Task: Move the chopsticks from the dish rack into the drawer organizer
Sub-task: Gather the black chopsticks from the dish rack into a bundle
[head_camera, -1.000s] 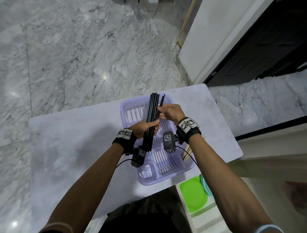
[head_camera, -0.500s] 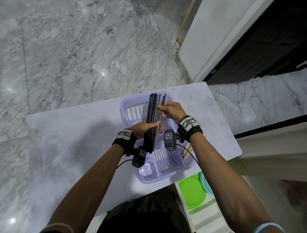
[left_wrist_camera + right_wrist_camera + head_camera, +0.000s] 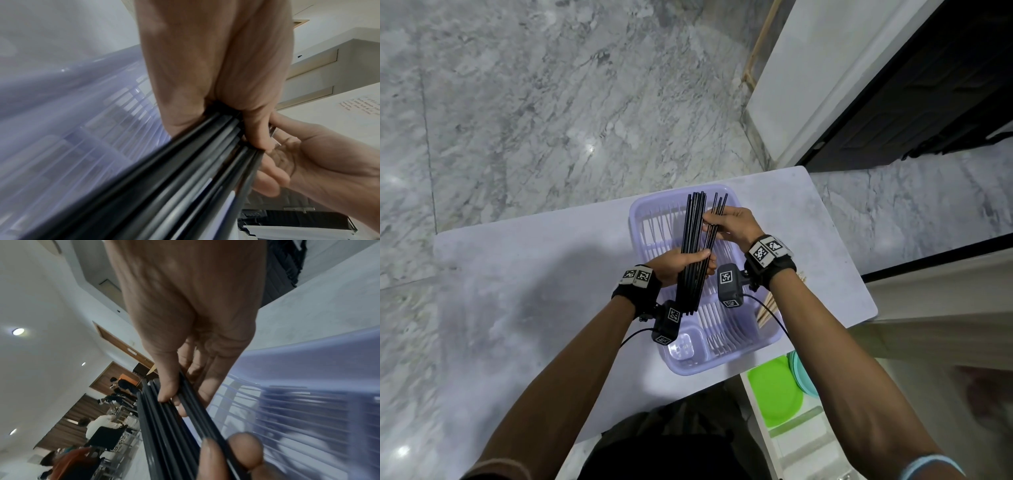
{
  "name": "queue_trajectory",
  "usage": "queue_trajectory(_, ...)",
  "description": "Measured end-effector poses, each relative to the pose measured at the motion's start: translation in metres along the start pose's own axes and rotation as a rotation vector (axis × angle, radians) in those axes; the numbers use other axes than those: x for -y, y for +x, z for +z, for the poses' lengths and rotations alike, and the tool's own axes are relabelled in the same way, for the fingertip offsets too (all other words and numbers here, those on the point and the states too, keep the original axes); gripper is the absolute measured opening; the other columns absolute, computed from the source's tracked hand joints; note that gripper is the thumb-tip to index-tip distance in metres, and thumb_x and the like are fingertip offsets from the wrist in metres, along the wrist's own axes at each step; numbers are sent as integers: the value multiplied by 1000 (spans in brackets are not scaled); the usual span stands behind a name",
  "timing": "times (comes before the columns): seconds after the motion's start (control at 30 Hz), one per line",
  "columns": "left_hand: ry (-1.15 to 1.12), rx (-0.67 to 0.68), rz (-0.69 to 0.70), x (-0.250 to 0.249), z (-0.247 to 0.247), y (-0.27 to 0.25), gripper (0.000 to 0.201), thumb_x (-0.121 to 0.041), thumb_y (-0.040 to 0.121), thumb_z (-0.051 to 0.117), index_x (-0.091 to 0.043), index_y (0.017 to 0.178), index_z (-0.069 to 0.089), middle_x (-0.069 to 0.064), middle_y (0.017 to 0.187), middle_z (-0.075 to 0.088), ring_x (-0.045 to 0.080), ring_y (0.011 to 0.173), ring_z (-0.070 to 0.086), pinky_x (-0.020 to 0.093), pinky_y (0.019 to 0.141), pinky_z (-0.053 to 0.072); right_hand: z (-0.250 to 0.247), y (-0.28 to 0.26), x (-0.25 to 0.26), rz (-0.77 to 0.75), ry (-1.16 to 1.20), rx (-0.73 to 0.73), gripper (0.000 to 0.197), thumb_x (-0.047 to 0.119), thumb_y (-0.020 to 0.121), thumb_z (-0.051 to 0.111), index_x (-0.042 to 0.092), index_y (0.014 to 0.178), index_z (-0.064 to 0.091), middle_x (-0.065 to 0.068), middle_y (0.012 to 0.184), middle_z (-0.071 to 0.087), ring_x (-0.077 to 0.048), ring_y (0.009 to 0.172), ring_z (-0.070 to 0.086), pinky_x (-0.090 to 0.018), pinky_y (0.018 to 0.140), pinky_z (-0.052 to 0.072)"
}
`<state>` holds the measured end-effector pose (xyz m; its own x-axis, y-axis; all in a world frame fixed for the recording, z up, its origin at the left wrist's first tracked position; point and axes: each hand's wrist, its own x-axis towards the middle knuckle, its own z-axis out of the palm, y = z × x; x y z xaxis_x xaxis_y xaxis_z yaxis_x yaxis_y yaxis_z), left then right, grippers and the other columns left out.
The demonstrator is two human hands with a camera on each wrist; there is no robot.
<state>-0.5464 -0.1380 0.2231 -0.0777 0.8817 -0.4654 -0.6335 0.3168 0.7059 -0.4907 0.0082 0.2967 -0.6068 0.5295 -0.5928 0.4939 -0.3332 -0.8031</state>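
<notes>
A bundle of black chopsticks (image 3: 692, 233) stands almost upright over the purple dish rack (image 3: 636, 222). My left hand (image 3: 690, 265) grips the bundle low down, fingers wrapped round it. My right hand (image 3: 711, 220) pinches up to three chopsticks near their tops and fans them to the right of the bundle. The left wrist view shows the left hand (image 3: 205, 73) closed round the black sticks (image 3: 185, 178), with the right hand (image 3: 320, 162) beside them. Seen from the right wrist, the thumb and fingers of the right hand (image 3: 170, 395) clamp the sticks (image 3: 164, 426).
The rack sits on a grey table (image 3: 534, 291) with its edge near me. Wooden chopsticks (image 3: 767, 308) lie by the rack's right side. Below right, an open white drawer (image 3: 801, 431) holds a green lid (image 3: 774, 390) and teal plates (image 3: 802, 377). Marble floor lies beyond.
My right hand has drawn a few chopsticks away from the bundle's top, so they now splay further right. The left hand keeps its grip in about the same place.
</notes>
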Motion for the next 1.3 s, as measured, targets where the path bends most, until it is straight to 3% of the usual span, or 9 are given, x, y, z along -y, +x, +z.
queue_trajectory(0.27, -20, 6, -1, 2, -1, 1, 19, -21, 100, 50, -6, 99, 62, 4, 85, 63, 16, 79, 63, 28, 78, 53, 4, 1, 0, 22, -33, -1, 11, 16, 84, 74, 8, 92, 71, -1, 77, 73, -12, 66, 71, -22, 62, 56)
queue_trajectory(0.5, -31, 4, -22, 0, -2, -2, 20, -19, 101, 48, -4, 101, 60, 4, 83, 64, 15, 78, 65, 27, 80, 55, 4, 5, 1, 19, -125, -9, 13, 5, 92, 62, 7, 79, 65, -2, 62, 66, -14, 58, 63, -23, 57, 54)
queue_trajectory(0.67, -10, -15, -31, -1, 2, 1, 19, -19, 101, 48, -5, 98, 61, 6, 86, 63, 16, 79, 64, 29, 81, 54, 8, 2, -1, 11, -66, -25, 5, 5, 96, 54, 4, 98, 59, -6, 75, 62, -16, 65, 59, -27, 60, 52)
queue_trajectory(0.8, -11, -23, -41, -2, 4, 2, 18, -20, 100, 49, -7, 99, 61, 5, 88, 63, 17, 82, 63, 30, 82, 53, 3, 4, -4, 4, -38, -11, 27, 17, 86, 72, 4, 109, 66, -4, 83, 69, -14, 72, 66, -26, 67, 54)
queue_trajectory(0.9, -28, -10, -42, 0, 7, 0, 18, -19, 102, 47, -8, 98, 60, 2, 86, 63, 14, 78, 64, 27, 79, 54, -1, 6, -8, -5, -71, -20, 18, 10, 82, 76, 5, 98, 70, -7, 85, 71, -17, 74, 68, -29, 74, 57)
queue_trajectory(1.0, -26, -11, -39, 6, 5, 1, 19, -20, 102, 47, -6, 103, 60, 3, 89, 62, 15, 83, 63, 28, 84, 52, -1, 6, -9, -3, -99, -25, 2, 5, 86, 70, 7, 85, 69, -7, 80, 69, -16, 69, 67, -26, 67, 57)
queue_trajectory(1.1, -7, -17, -47, 9, 5, 2, 20, -21, 102, 46, -7, 105, 60, 3, 92, 62, 13, 83, 64, 25, 79, 53, 1, 7, -11, 6, -107, -36, 11, 5, 88, 67, 9, 78, 68, -1, 66, 70, -13, 62, 66, -24, 60, 55)
queue_trajectory(1.2, -13, -24, -57, 10, 5, 4, 21, -21, 103, 44, -7, 105, 60, 3, 92, 62, 11, 80, 66, 21, 74, 54, 0, 10, -14, 17, -113, -43, 5, 5, 90, 65, 5, 88, 71, 2, 63, 70, -11, 60, 66, -27, 62, 56)
queue_trajectory(1.3, -36, -34, -73, 9, 7, 4, 22, -21, 103, 44, -7, 106, 59, 4, 91, 61, 9, 76, 67, 20, 68, 54, 0, 13, -14, 30, -108, -50, 20, 3, 92, 61, 0, 110, 69, -4, 78, 68, -16, 71, 64, -36, 79, 56)
